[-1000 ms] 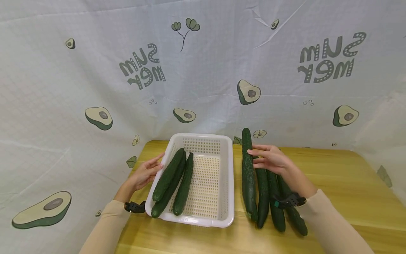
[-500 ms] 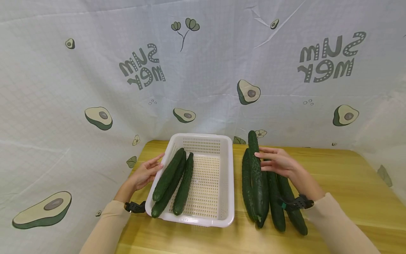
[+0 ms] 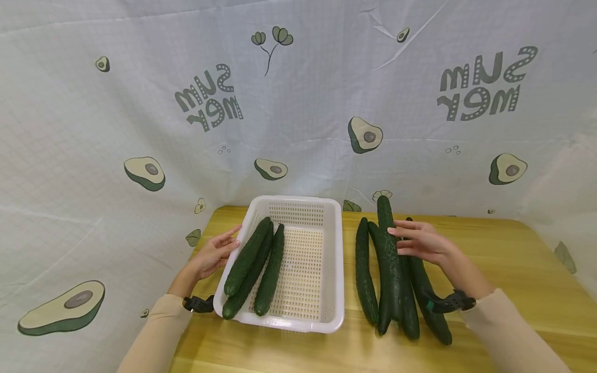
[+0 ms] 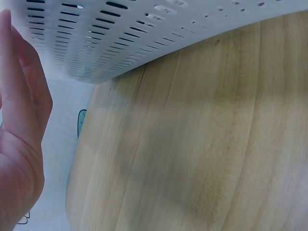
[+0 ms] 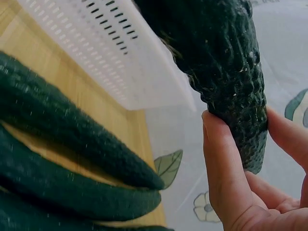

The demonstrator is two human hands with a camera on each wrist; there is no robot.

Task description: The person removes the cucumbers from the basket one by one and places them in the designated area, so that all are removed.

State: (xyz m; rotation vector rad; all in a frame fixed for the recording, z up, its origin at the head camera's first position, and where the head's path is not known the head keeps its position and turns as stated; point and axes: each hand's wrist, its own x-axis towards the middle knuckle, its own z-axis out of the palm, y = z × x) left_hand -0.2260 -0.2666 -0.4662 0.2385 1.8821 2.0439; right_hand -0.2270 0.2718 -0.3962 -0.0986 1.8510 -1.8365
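Note:
My right hand point(image 3: 422, 241) pinches a long, bumpy dark green cucumber point(image 3: 391, 274) between thumb and fingers near its far end. The right wrist view shows that cucumber point(image 5: 226, 72) raised above the others. It lies over part of the row of cucumbers on the table, with one cucumber point(image 3: 365, 272) to its left and another point(image 3: 425, 290) to its right. At the left side of a white perforated plastic basket point(image 3: 339, 259), my left hand point(image 3: 215, 255) rests with fairly straight fingers against the rim. Three cucumbers point(image 3: 269, 274) lie in the basket's left half.
The wooden table point(image 3: 489, 280) reaches out to the right of the cucumbers. Behind it hangs a pale cloth point(image 3: 308, 93) printed with avocados and lettering. Black straps point(image 3: 199, 304) circle both wrists.
My right hand has moved rightward with the held cucumber, from over the leftmost cucumber to over the middle of the row. The left hand and basket have stayed put.

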